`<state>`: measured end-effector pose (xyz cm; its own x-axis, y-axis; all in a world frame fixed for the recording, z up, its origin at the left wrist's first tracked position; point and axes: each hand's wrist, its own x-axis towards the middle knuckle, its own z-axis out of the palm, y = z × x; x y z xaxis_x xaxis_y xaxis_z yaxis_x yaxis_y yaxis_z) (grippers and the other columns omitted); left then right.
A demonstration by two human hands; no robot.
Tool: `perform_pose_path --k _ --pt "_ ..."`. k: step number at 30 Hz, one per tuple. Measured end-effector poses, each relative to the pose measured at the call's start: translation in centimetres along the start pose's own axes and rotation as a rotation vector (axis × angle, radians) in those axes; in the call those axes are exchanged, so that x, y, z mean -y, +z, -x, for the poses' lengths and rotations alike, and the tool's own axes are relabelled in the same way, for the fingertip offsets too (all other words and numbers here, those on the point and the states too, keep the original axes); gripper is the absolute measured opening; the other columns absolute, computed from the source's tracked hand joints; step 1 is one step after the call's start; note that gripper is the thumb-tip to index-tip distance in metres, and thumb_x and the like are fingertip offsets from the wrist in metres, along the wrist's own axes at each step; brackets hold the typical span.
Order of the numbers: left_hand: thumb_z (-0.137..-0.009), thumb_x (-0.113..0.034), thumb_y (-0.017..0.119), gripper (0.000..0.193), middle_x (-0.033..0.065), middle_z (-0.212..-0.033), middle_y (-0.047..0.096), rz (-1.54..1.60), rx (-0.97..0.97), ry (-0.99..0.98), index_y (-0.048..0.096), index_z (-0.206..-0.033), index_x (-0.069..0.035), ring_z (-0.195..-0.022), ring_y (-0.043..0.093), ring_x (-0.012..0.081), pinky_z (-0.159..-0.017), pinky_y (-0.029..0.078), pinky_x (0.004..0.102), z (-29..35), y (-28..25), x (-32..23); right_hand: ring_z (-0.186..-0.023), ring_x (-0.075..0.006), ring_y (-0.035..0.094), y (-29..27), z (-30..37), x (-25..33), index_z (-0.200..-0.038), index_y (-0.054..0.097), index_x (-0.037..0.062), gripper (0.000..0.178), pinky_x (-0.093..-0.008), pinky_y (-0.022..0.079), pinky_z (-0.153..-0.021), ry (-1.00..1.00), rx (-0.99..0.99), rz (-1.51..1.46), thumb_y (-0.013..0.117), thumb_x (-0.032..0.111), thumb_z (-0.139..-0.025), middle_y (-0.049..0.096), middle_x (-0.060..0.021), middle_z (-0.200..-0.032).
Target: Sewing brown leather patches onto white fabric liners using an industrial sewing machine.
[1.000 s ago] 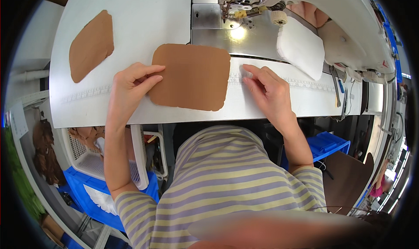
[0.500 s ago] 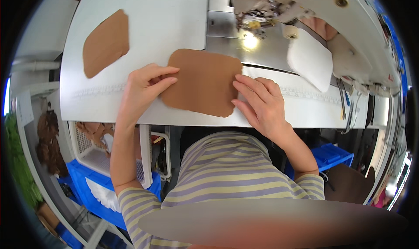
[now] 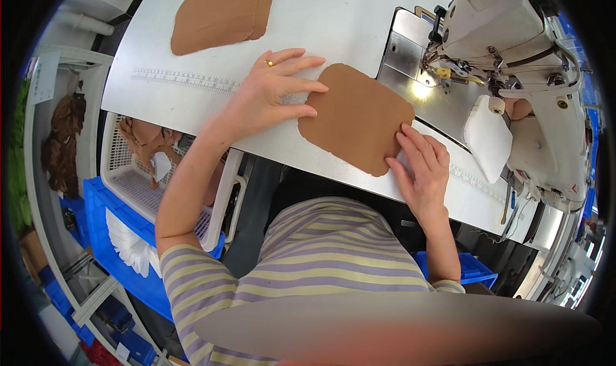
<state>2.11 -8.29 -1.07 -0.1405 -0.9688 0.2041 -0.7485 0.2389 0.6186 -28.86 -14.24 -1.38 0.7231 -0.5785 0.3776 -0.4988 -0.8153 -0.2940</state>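
Observation:
A brown fabric piece (image 3: 359,119) with rounded corners lies on the white table in front of me, close to the sewing machine's metal plate. My right hand (image 3: 423,167) has hold of its right edge, thumb below and fingertips above along that side. At the opposite edge, my left hand (image 3: 273,90) has its fingers spread, with the index fingertip and thumb at the fabric's border. A ring is on one finger of that hand. Further back on the left lie brown fabric pieces (image 3: 218,16), overlapping in a small stack.
The sewing machine (image 3: 513,64) stands at the right with its lamp lit. A white padded piece (image 3: 484,138) lies beside it. A printed ruler strip (image 3: 186,78) crosses the table (image 3: 321,19). Below left, a white basket (image 3: 131,180) holds brown scraps, over a blue crate (image 3: 99,238).
The view has turned, so the table appears tilted. My left hand has spread its fingers from a pinch. My right hand remains at the fabric's right edge.

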Motion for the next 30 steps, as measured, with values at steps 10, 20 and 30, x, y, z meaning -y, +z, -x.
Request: perform_pose_path --k 10,20,30 --pt "-0.079 -0.017 0.075 0.025 0.0081 -0.14 0.053 0.087 -0.201 -0.257 0.07 -0.101 -0.007 -0.14 0.035 0.0291 -0.111 0.032 0.0435 -1.5 0.3 -0.3 -0.105 -0.026 0.057 0.1 -0.3 -0.6 -0.113 0.067 0.0016 0.045 -0.0367 0.043 -0.091 -0.013 0.012 -0.019 0.079 0.015 -0.072 0.063 -0.0069 -0.125" --pt "-0.082 -0.022 0.074 0.02 0.011 -0.115 0.068 0.273 -0.046 -0.402 0.067 -0.095 -0.007 -0.107 0.062 0.0198 -0.092 0.047 0.0326 -3.4 0.0 -1.9 -0.106 -0.0247 0.056 -0.2 0.0 -0.5 -0.113 0.067 0.0034 0.044 -0.0364 0.044 -0.089 0.0 0.003 -0.017 0.079 0.017 -0.072 0.063 -0.0057 -0.124" --pt "-0.089 -0.036 0.068 0.035 0.0037 -0.075 0.069 0.64 0.157 -0.732 0.072 -0.085 -0.002 -0.063 0.062 0.0077 -0.058 0.047 0.021 -3.7 -1.6 -2.3 -0.107 -0.0241 0.056 -0.1 0.2 -0.5 -0.113 0.066 0.0036 0.045 -0.0364 0.043 -0.088 0.005 0.009 -0.048 0.079 0.017 -0.072 0.062 -0.005 -0.125"
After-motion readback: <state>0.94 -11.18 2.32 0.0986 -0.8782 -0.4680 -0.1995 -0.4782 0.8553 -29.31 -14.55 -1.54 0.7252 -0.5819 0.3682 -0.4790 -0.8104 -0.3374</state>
